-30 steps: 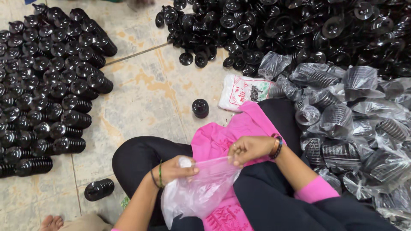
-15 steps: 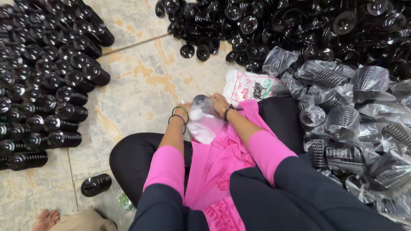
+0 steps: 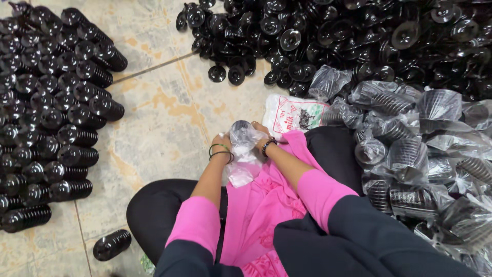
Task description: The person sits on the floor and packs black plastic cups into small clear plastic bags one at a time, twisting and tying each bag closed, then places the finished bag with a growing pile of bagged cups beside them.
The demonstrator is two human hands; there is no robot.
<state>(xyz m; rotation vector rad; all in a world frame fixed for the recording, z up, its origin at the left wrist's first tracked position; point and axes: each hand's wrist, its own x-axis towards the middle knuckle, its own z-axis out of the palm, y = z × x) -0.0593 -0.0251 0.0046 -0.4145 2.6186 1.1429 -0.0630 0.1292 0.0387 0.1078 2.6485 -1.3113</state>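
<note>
I sit cross-legged on the floor with both arms stretched forward. My left hand (image 3: 221, 141) and my right hand (image 3: 261, 132) both grip a clear plastic bag (image 3: 243, 154) held over a stack of black round discs (image 3: 240, 126) standing on the floor in front of my knees. The top of that stack shows through the plastic. The bag's loose end hangs toward my pink garment (image 3: 266, 205).
Rows of stacked black discs (image 3: 51, 118) lie at the left. A loose heap of black discs (image 3: 333, 36) fills the top right. Bagged stacks (image 3: 410, 154) pile up at the right. A white printed bag (image 3: 294, 114) lies ahead. One short stack (image 3: 111, 244) lies by my left knee.
My hands moved from my lap out to the disc stack on the floor, carrying the clear bag, which now covers the stack's top.
</note>
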